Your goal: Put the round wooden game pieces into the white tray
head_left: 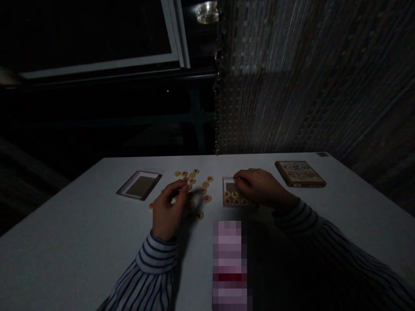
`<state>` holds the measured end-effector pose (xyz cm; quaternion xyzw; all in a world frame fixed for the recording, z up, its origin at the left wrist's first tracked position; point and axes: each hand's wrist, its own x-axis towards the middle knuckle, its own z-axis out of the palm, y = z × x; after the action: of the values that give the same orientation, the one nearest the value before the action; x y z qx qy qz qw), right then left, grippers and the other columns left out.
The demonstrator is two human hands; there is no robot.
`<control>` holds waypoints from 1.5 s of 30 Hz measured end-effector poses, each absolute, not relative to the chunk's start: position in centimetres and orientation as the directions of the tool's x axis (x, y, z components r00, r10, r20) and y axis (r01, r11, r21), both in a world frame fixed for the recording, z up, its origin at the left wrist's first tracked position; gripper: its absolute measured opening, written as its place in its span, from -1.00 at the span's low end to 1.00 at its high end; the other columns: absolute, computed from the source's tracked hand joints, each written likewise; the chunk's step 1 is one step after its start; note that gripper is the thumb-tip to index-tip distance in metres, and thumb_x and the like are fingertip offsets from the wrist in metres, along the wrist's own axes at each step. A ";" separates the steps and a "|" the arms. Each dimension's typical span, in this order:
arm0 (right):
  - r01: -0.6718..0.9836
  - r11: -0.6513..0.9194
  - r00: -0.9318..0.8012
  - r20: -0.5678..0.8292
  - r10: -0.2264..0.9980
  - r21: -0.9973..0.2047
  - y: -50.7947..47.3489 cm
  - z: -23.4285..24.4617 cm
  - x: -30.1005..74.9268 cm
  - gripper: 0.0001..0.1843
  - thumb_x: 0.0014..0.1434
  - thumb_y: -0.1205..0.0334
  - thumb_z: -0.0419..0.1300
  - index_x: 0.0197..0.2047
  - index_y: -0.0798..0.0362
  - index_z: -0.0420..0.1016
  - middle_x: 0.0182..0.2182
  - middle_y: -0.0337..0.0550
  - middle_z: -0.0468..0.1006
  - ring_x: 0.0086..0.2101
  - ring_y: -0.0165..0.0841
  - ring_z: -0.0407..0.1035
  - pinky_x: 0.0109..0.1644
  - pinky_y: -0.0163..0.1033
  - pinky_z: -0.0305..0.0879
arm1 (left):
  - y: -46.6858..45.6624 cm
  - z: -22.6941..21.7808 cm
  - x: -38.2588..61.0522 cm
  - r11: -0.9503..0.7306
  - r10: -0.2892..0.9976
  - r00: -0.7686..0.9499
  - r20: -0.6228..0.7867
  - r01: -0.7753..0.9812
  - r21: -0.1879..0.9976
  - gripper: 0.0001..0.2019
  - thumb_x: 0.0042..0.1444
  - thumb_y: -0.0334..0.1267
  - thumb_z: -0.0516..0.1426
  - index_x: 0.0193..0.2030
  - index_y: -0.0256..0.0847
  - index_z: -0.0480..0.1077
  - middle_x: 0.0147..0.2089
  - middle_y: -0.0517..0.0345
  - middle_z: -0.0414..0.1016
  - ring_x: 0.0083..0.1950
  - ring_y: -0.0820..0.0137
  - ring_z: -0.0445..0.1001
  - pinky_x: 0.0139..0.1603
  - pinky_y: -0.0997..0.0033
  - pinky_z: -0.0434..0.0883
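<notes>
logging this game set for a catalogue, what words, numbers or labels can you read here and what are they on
Nothing here reads clearly.
Loose round pieces, by the left hand: red or dark marks, too small and dim to read.
Packed pieces in the small box under the right hand: marked, unreadable.
Printed lid at the far right: dark figures, too blurred to read.
</notes>
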<state>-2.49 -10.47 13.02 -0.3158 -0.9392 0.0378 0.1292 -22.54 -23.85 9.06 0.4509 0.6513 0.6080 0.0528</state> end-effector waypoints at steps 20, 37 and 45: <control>0.433 0.849 -0.783 0.341 0.521 -0.304 -13.1 11.2 -6.7 -0.77 0.10 0.27 -0.01 -0.26 0.08 0.43 -0.32 -0.14 0.50 -0.30 -0.37 0.33 -0.19 -0.29 0.17 | -24.3 5.5 -24.9 -0.132 0.795 -0.240 0.557 0.828 0.545 -0.83 -0.03 -0.21 0.11 -0.29 -0.17 0.43 -0.06 0.03 0.41 0.00 0.27 0.34 0.03 0.11 0.28; 0.262 0.965 -0.925 0.279 0.259 -0.027 -14.9 7.0 -8.0 -0.81 0.15 0.32 -0.09 -0.32 0.10 0.33 -0.36 -0.12 0.38 -0.33 -0.36 0.19 -0.23 -0.23 0.03 | -24.7 2.9 -25.0 -0.188 0.884 0.054 0.464 0.950 0.250 -0.64 -0.15 -0.11 0.17 -0.17 -0.17 0.42 0.09 -0.07 0.29 0.16 0.10 0.16 0.10 -0.02 0.16; 0.215 0.976 -0.913 0.350 0.211 -0.028 -14.9 5.8 -8.0 -0.85 0.13 0.33 -0.03 -0.33 0.10 0.35 -0.34 -0.11 0.39 -0.31 -0.35 0.19 -0.21 -0.21 0.06 | -24.6 2.6 -25.0 -0.177 0.896 0.065 0.440 0.960 0.219 -0.65 -0.12 -0.09 0.15 -0.19 -0.20 0.44 0.08 -0.09 0.30 0.14 0.05 0.16 0.07 -0.11 0.16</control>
<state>-8.03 -14.92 5.77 -0.1090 -0.9779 -0.0054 0.1782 -24.96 -24.61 2.55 0.7268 0.6382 0.2455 -0.0649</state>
